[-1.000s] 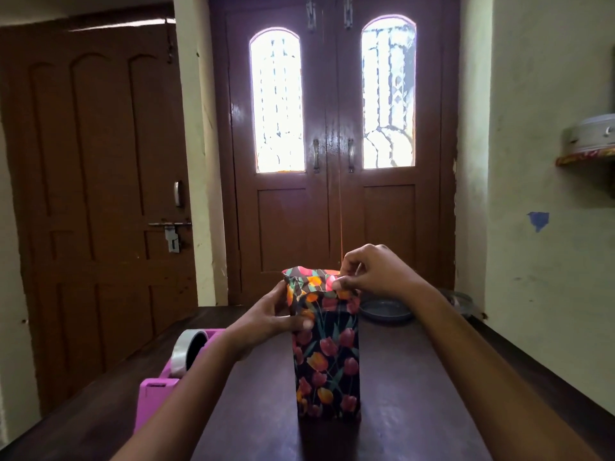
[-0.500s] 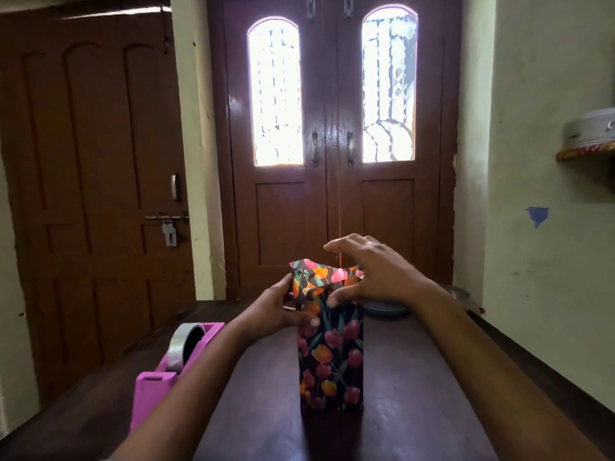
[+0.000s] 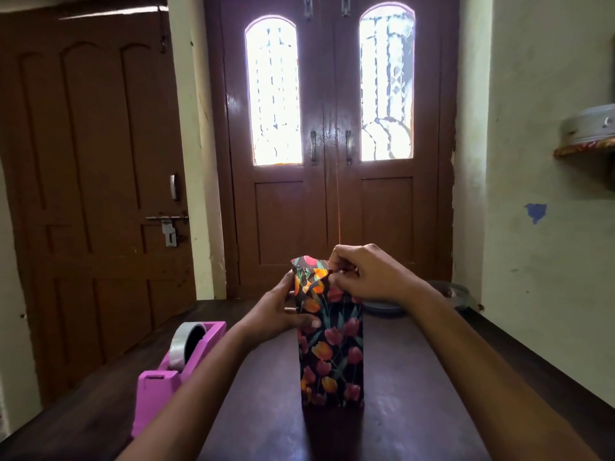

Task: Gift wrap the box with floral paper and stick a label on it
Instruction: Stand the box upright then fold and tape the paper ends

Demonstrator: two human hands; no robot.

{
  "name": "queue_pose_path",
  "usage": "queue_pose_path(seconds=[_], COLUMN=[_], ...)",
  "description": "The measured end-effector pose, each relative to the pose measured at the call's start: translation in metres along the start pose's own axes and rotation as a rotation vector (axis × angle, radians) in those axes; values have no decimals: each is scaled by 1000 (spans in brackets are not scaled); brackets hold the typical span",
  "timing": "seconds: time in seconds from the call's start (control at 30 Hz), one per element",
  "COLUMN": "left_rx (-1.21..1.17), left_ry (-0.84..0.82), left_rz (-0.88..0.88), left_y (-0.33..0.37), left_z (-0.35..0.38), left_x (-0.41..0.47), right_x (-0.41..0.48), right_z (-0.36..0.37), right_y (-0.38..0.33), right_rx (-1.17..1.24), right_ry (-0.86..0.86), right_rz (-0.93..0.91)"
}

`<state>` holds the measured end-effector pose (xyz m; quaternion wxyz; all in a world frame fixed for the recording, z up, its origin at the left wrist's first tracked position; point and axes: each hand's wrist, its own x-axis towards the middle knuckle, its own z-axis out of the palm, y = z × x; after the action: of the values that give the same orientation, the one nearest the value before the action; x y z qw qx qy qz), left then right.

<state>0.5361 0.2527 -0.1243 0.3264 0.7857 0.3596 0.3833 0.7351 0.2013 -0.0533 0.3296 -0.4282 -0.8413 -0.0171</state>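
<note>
A tall box (image 3: 331,354) wrapped in dark floral paper with red and orange tulips stands upright in the middle of the dark wooden table (image 3: 416,410). The paper at its top end is loose and crumpled. My left hand (image 3: 279,314) grips the box's upper left side, thumb across the front face. My right hand (image 3: 369,274) is at the top, fingers curled, pinching the loose paper flap at the top right. No label is in view.
A pink tape dispenser (image 3: 176,364) with a roll of clear tape sits on the table to the left. A dark round dish (image 3: 382,307) lies behind the box, partly hidden by my right hand. Brown doors stand beyond the table's far edge.
My right hand, spread over the top of the box half a second ago, has curled its fingers and now pinches the top flap. My left hand keeps its hold.
</note>
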Motion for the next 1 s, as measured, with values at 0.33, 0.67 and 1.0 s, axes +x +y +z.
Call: queue_pose_path(seconds=[0.33,0.67,1.0], left_rx=[-10,49,-186], left_ry=[225,291,138], left_rz=[115,250,78], left_y=[-22,-7,-8], left_z=[22,37,27], left_x=[-29,-35,-15], right_x=[15,11,12], right_z=[20,18,6], right_y=[-22,-7,-5], right_rx=[-263,-188,-14], right_ry=[-1,71,162], right_rz=[-22,54,-90])
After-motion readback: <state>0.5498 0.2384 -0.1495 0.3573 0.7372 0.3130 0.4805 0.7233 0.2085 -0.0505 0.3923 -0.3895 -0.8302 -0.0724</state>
